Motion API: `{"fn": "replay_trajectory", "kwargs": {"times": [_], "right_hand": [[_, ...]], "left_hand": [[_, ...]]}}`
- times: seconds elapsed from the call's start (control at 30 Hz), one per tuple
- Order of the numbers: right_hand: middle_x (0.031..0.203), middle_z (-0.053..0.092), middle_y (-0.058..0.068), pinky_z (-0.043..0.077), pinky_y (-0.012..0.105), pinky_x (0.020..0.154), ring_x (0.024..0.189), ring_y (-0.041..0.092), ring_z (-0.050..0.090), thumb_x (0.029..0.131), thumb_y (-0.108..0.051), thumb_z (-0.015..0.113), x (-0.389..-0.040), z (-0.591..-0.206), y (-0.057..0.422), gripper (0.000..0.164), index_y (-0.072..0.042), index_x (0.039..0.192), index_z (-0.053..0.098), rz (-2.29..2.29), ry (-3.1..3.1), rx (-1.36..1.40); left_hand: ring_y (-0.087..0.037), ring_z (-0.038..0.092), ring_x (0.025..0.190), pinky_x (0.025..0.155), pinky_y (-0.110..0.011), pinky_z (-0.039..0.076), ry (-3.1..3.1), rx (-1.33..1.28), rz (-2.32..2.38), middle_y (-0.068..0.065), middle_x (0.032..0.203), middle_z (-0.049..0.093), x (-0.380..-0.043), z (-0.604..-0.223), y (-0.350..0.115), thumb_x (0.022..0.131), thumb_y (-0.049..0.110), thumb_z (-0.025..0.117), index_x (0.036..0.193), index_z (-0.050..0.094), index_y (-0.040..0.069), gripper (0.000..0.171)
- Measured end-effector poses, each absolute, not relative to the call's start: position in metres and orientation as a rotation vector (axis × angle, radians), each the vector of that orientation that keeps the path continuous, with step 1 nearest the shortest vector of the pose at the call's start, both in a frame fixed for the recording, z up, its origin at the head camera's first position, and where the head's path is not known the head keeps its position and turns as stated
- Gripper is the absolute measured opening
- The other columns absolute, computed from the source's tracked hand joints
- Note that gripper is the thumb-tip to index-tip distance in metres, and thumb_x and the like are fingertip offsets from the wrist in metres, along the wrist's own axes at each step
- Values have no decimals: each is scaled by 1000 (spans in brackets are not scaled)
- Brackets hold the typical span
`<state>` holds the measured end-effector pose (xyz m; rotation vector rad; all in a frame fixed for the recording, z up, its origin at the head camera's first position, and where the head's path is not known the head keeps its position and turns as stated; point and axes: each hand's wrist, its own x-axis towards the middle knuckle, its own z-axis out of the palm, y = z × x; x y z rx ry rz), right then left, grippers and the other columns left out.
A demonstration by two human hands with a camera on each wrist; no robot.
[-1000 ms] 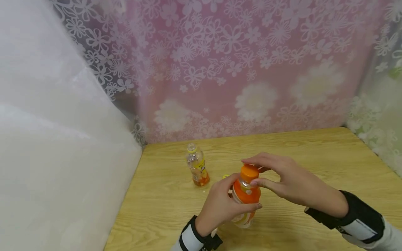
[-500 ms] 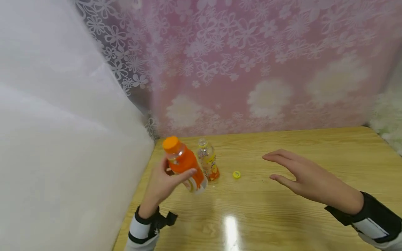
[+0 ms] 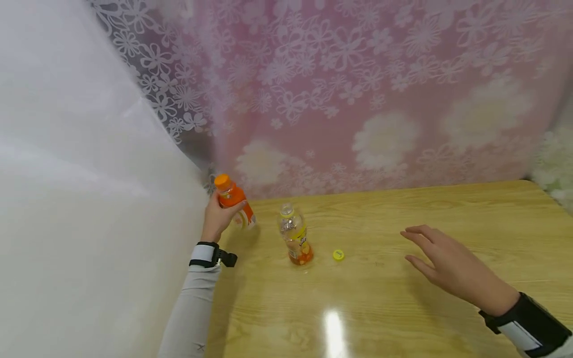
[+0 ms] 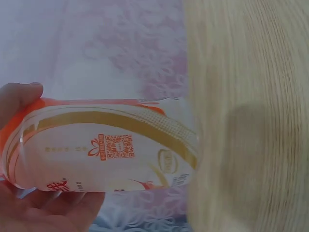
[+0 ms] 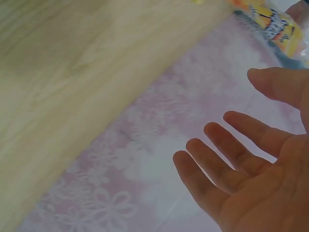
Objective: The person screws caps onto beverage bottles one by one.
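My left hand grips an orange-and-white drink bottle with an orange cap near the table's far left corner. The bottle leans, and its cap end points up and left. The left wrist view shows its printed label, with thumb and fingers round the orange end; whether its base touches the wood I cannot tell. Over the right part of the table hangs my right hand, its fingers loosely extended and holding nothing. Between the hands stands a clear, uncapped bottle with a little orange liquid at the bottom.
A small yellow cap lies on the wooden table, right of the clear bottle. White sheeting rises along the left side, and a pink floral curtain hangs behind the table's back edge.
Both hands were on the orange-capped bottle; the right hand has let go of it and moved right. My left hand has carried the bottle left and toward the back, past the clear bottle.
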<state>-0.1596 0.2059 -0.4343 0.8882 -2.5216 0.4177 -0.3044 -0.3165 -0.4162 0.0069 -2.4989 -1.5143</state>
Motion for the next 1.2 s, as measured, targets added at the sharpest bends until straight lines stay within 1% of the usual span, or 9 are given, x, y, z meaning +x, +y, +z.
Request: {"fn": "replay_trajectory", "kwargs": {"times": [0.2, 0.4, 0.67, 0.77, 0.93, 1.0, 1.1, 1.17, 1.2], "right_hand": [[124, 62, 15, 56, 46, 76, 102, 31, 65, 92, -25, 76, -151, -454, 218, 48, -1, 132, 62, 392, -2569, 830], [125, 61, 15, 56, 47, 76, 103, 30, 65, 87, -17, 80, -149, -459, 223, 52, -3, 133, 62, 392, -2584, 808], [124, 61, 13, 56, 45, 74, 102, 29, 65, 83, -15, 84, -149, -460, 225, 56, -3, 133, 61, 392, -2557, 829], [124, 62, 13, 57, 45, 75, 103, 29, 65, 82, -15, 84, -150, -460, 224, 57, -3, 133, 62, 393, -2559, 826], [124, 62, 14, 57, 46, 76, 104, 30, 64, 76, -10, 87, -153, -459, 222, 63, -3, 133, 62, 405, -2593, 800], [124, 61, 15, 57, 47, 76, 105, 31, 64, 75, -9, 88, -154, -460, 221, 65, -3, 133, 61, 416, -2604, 793], [126, 61, 16, 57, 45, 76, 106, 31, 64, 74, -8, 88, -155, -462, 220, 65, -3, 133, 61, 426, -2608, 794], [126, 61, 16, 57, 45, 76, 106, 31, 64, 75, -8, 88, -156, -464, 219, 64, -2, 133, 61, 426, -2602, 798], [126, 61, 16, 57, 44, 75, 105, 31, 64, 75, -8, 88, -157, -465, 219, 64, -2, 133, 61, 425, -2599, 799]], "left_hand": [[-34, 56, 125, 107, -54, 45, -2462, 84, -1466, -13, 140, 56, -332, -439, -325, 87, 27, 82, 147, 41, 15, 75], [-38, 54, 130, 110, -56, 42, -2459, 147, -1432, -17, 143, 53, -341, -448, -331, 89, 22, 79, 151, 36, 11, 76], [-37, 54, 130, 111, -55, 42, -2471, 202, -1485, -16, 145, 52, -349, -453, -331, 90, 24, 79, 153, 33, 14, 79], [-38, 49, 135, 113, -56, 39, -2493, 213, -1537, -18, 150, 47, -350, -450, -331, 89, 27, 80, 157, 25, 14, 89], [-36, 28, 151, 120, -57, 27, -2462, 173, -1456, -17, 165, 23, -337, -437, -330, 85, 42, 83, 164, 5, 17, 114], [-33, 28, 150, 120, -54, 28, -2357, 92, -1345, -15, 163, 27, -325, -430, -324, 87, 45, 79, 163, 16, 17, 102], [-34, 42, 135, 109, -48, 36, -2130, -140, -1208, -18, 146, 49, -300, -418, -307, 97, 34, 68, 148, 47, 8, 60], [-34, 49, 124, 99, -45, 39, -2048, -325, -1183, -19, 134, 57, -280, -411, -290, 100, 23, 62, 136, 58, 5, 40], [-34, 51, 120, 95, -45, 40, -2049, -410, -1188, -19, 130, 58, -270, -408, -280, 99, 20, 62, 134, 60, 4, 38]]}}
